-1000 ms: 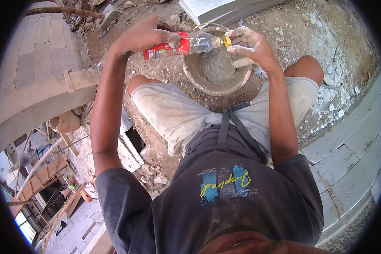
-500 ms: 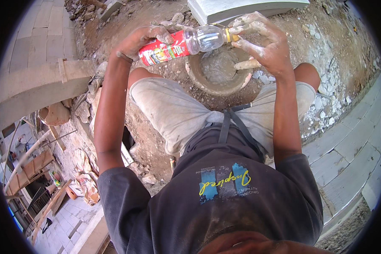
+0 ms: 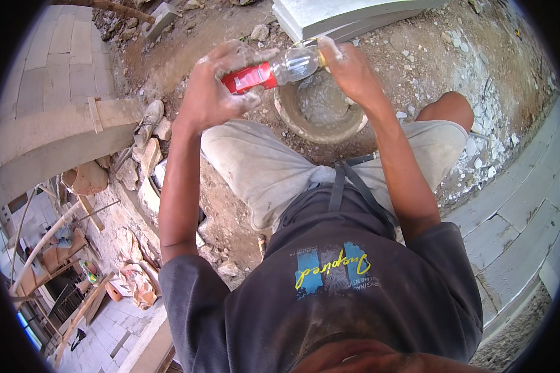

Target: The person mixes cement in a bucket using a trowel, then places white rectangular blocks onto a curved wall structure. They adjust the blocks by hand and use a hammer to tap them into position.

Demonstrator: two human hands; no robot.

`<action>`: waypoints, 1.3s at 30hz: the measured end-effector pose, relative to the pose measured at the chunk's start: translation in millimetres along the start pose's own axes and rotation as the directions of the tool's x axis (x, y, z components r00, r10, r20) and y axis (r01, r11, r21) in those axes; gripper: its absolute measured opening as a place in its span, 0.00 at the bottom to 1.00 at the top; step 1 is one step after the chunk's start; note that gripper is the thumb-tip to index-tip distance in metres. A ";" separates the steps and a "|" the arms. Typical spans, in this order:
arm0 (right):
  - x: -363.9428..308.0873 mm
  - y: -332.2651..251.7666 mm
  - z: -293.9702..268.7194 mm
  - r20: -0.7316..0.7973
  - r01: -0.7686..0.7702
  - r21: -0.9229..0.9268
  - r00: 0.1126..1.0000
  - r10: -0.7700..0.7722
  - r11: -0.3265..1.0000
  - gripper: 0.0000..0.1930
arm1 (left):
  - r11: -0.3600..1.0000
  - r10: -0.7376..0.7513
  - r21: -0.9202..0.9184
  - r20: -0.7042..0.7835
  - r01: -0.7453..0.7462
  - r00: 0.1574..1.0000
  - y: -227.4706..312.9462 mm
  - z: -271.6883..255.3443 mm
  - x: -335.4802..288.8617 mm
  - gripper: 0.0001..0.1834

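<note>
A clear plastic bottle with a red label lies nearly level in the air between my two hands. My left hand, smeared with grey-white paste, is wrapped round its labelled base end. At the other end, the fingers of my right hand close on the yellow cap; whether the cap is loose cannot be seen. Below the bottle, on the dirt between my knees, stands a round basin holding wet grey mix. The basin's far rim is partly hidden by the bottle and my right hand.
A pale concrete slab lies beyond the basin. White chips are strewn on the dirt at right, beside grey paving. A concrete ledge, stones and crumpled brown paper are at left.
Both hands have turned the bottle and shifted; the left hand now covers more of its label. My right hand has moved left and its fingers have closed in round the cap.
</note>
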State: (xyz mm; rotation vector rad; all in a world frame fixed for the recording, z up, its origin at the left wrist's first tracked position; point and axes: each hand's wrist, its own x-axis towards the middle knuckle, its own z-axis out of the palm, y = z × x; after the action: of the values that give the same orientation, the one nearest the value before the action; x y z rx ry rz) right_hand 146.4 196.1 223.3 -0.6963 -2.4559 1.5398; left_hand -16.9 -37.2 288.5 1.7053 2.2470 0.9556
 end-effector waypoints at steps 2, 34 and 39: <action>-0.2 -0.2 20.5 0.205 -0.327 0.052 0.928 0.310 0.944 0.32 | 0.960 0.234 0.172 -0.052 -0.222 0.971 0.6 8.4 -6.0 0.25; -119.0 72.8 -45.8 0.133 -0.209 -0.618 0.922 0.363 0.758 0.23 | 0.555 -0.616 -0.545 0.238 0.629 0.751 -158.3 261.6 6.3 0.31; -114.9 74.5 -103.8 0.263 -0.635 -0.227 0.690 0.674 0.739 0.20 | 0.526 -0.560 -0.633 0.245 0.568 0.791 -106.1 248.2 20.1 0.25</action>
State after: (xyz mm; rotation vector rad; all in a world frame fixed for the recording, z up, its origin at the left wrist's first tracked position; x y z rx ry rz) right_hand 308.2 253.5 217.4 -1.6174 -2.7126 1.8662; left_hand 11.9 62.0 38.3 0.5797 1.8439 1.3335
